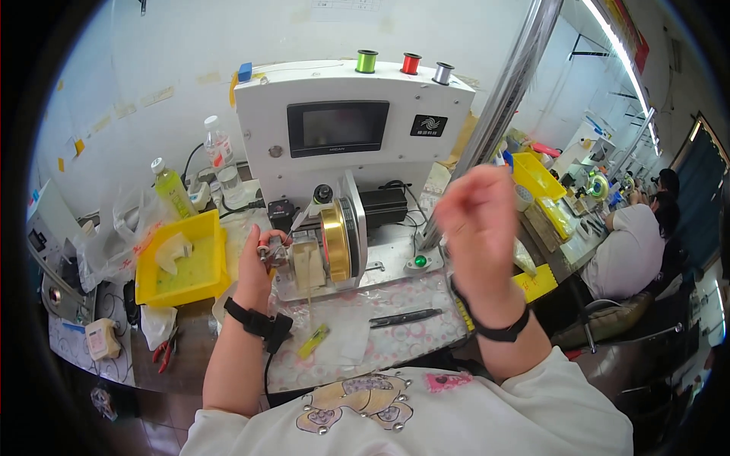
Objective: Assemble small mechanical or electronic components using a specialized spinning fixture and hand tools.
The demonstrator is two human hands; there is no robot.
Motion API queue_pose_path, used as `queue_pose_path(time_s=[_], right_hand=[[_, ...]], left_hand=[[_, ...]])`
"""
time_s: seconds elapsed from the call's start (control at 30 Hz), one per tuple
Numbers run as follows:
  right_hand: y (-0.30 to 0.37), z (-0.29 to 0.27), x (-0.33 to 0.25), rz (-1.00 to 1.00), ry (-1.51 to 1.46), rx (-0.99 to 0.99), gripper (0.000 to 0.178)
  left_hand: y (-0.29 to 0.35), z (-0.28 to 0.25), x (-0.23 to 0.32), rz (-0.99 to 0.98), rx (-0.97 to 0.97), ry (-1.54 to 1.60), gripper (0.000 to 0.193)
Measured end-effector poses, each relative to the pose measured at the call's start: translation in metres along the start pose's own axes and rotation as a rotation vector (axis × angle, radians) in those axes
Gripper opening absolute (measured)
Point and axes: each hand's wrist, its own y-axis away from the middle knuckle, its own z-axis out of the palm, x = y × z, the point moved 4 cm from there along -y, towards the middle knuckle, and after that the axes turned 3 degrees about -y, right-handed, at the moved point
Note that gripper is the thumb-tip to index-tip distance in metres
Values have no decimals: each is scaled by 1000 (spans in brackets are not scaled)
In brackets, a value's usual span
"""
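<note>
A white winding machine with a dark screen stands in front of me. From it projects a gold-coloured spool against a silver disc. At the spool's left, a metal fitting carries a pale block. My left hand is closed around the fitting's outer end, thumb pointing up; its fingers are partly hidden. My right hand is raised to the right of the machine, blurred, with its fingers curled together. Whatever they may pinch is too small to make out.
A yellow tray and bottles stand at left, near red-handled pliers. A black tool and a yellow-green piece lie before the machine. Thread spools top it. A metal post rises at right; a co-worker sits beyond.
</note>
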Motion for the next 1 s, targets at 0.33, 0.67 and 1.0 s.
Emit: queue_pose_path(time_s=[0.33, 0.67, 1.0], right_hand=[[-128, -107, 8, -69, 911, 260, 51], [-162, -109, 2, 316, 84, -112, 19], [-151, -82, -26, 411, -434, -291, 13]], left_hand=[[26, -3, 60, 296, 286, -218, 24], [112, 91, 215, 738, -128, -261, 21], [65, 219, 210, 513, -400, -621, 40]])
